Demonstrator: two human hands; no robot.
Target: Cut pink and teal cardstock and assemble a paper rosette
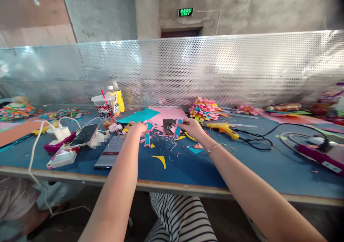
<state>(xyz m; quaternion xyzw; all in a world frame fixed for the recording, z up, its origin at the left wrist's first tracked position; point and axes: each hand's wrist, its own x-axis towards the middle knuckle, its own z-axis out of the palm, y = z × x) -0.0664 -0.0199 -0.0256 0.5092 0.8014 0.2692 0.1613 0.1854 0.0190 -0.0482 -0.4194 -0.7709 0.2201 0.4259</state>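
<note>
My left hand (139, 128) is at a pink and blue paper rosette (151, 124), its fingers on the rosette's left edge. One pink-edged blue tail (147, 140) hangs from the rosette toward me. My right hand (191, 126) pinches a blue paper strip with a pink border (177, 130), held apart from the rosette, over a dark sheet (168, 126). Around both hands lie small pink shreds and yellow paper scraps (160, 160). My left fingertips are partly hidden by the hand itself.
A yellow glue gun (224, 130) with a black cord lies right. At left are a tablet (109, 153), a phone (85, 134), a power strip (59, 145) and a plastic cup (103, 107). A pile of paper pieces (204, 109) stands behind, before a perforated metal screen (177, 70).
</note>
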